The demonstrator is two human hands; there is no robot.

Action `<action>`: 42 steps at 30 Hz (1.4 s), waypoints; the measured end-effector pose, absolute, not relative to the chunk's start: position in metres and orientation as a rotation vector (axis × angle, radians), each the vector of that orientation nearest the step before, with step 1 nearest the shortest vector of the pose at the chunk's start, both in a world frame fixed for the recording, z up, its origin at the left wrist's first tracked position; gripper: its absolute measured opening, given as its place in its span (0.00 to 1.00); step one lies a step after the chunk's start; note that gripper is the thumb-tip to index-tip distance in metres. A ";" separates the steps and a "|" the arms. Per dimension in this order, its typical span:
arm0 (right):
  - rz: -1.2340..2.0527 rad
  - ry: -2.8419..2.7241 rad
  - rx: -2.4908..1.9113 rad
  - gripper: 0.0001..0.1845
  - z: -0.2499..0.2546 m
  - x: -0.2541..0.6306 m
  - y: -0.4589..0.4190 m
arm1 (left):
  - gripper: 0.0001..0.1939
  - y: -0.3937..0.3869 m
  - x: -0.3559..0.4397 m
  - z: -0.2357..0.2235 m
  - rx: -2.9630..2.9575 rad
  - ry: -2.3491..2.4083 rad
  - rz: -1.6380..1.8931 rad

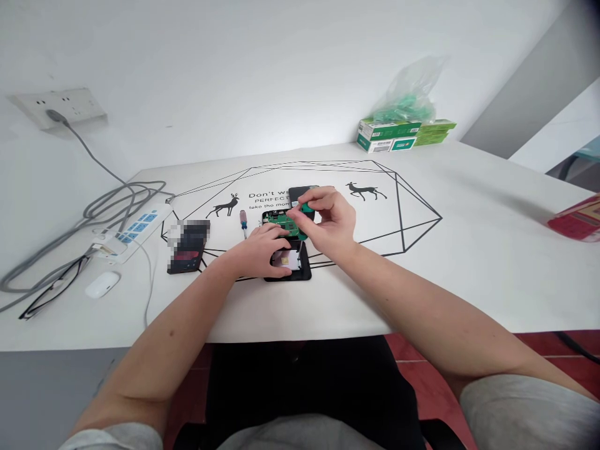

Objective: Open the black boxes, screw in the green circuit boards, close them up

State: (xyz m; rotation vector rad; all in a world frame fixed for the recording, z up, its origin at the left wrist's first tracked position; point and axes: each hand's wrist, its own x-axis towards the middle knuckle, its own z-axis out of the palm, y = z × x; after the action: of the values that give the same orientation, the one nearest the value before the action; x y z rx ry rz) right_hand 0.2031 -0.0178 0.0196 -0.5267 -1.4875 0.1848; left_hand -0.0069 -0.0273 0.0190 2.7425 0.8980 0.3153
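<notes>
An opened phone (pixel 307 270) lies on the table, its green circuit board (pixel 291 226) bare in the upper part and a pale battery area (pixel 289 259) below. My left hand (pixel 255 253) rests over its left side, thumb at the lower part and fingers at the board's edge, gripping it. In my right hand (pixel 335 222) is a screwdriver (pixel 307 208) with a green handle, pinched between thumb and fingers. Its thin shaft points down at the phone's right side; the exact contact is too small to tell. A dark flat panel (pixel 300 192) lies just behind, partly covered by my right hand.
Left of the phone lie a second screwdriver (pixel 243 220) and a black phone (pixel 190 247). Farther left are a power strip (pixel 135 234) with coiled cable, glasses (pixel 54 287) and a white earbud case (pixel 102 284). Green boxes (pixel 389 134) stand at the back right, a red package (pixel 576 220) far right.
</notes>
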 end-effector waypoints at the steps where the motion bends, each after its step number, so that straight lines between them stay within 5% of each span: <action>1: 0.182 -1.493 -0.516 0.19 0.019 0.203 -0.019 | 0.13 -0.027 -0.007 0.019 2.745 0.889 0.321; 6: 0.203 -1.612 -0.335 0.02 0.023 0.208 -0.019 | 0.14 -0.027 -0.007 0.018 2.749 0.870 0.323; 12: 0.384 -1.833 -0.369 0.02 0.045 0.229 -0.013 | 0.15 -0.027 -0.006 0.016 2.755 0.887 0.302; 18: 0.659 -1.871 -0.486 0.12 0.059 0.243 -0.012 | 0.14 -0.028 -0.006 0.018 2.758 0.901 0.268; 26: 0.632 -1.844 -0.584 0.20 0.032 0.220 -0.005 | 0.13 -0.025 0.001 0.017 2.695 0.911 0.345; 35: 0.383 -1.658 -1.554 0.20 0.031 0.262 0.036 | 0.10 -0.024 0.004 0.015 2.374 0.837 0.704; 42: 0.338 -2.058 -1.996 0.21 0.017 0.257 0.031 | 0.27 -0.008 0.003 0.021 1.126 0.885 1.203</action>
State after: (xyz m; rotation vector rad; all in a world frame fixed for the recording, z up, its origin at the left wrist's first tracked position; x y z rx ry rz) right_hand 0.2570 0.0310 0.0173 -1.9961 -2.0583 0.3377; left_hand 0.0031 -0.0084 0.0209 1.1261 0.8846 1.2033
